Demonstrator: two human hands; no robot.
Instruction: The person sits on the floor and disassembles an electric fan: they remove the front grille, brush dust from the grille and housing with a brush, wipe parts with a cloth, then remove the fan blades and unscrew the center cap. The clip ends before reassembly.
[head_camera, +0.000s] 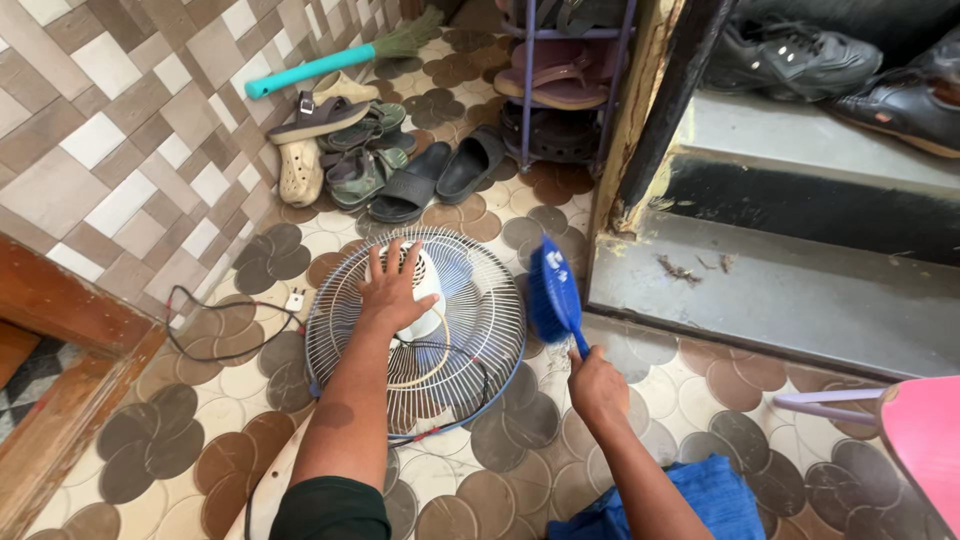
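Observation:
An electric fan (470, 345) lies face down on the patterned floor, its wire guard ring toward me and its white motor housing (425, 285) in the middle. My left hand (392, 285) rests flat on that housing, fingers spread. My right hand (596, 385) grips the handle of a blue brush (553, 293), whose bristle head stands upright at the right rim of the guard. The fan's white base (275, 480) runs toward me under my left forearm.
A black cord with a white plug (294, 299) loops left of the fan. Sandals and slippers (385, 165) pile beyond it by a shoe rack (565, 85) and a teal-handled broom (310, 68). A concrete step (780, 290) rises at right; a pink stool (925, 430) stands at the right edge.

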